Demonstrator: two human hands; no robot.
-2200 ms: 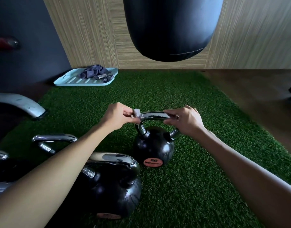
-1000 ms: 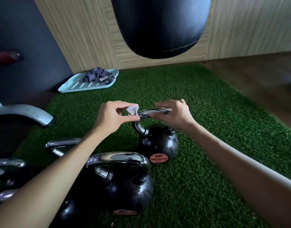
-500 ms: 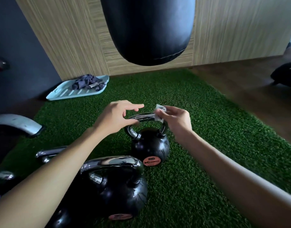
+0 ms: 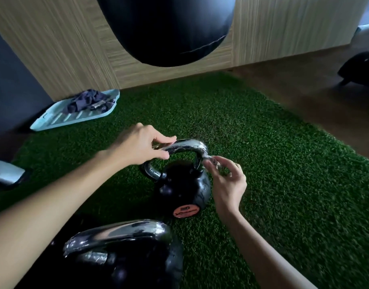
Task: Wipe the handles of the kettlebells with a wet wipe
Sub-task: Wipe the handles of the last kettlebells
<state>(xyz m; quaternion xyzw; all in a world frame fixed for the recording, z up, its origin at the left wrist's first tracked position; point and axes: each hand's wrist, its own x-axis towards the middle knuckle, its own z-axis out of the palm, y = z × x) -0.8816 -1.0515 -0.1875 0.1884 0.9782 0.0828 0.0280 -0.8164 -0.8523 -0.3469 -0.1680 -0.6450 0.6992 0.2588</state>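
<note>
Two hands: both are at the chrome handle (image 4: pixel 182 145) of the small kettlebell (image 4: pixel 183 190).
Left hand (image 4: pixel 140 146): fingers above and thumb below grasp the top of the handle, on its left part.
Right hand (image 4: pixel 228 182): fingertips pinch the wet wipe (image 4: pixel 208 160), which is blurred, against the right bend of the handle.
Small kettlebell: stands on the green turf (image 4: pixel 273 163), orange label toward the camera.
Big kettlebell (image 4: pixel 127 263): nearer, under the left forearm, apart from the small one.
Behind: light blue tray (image 4: pixel 60 119) with dark cloth (image 4: pixel 87 101) beside the wooden wall (image 4: pixel 64 49); black punching bag (image 4: pixel 164 28) hangs above.
</note>
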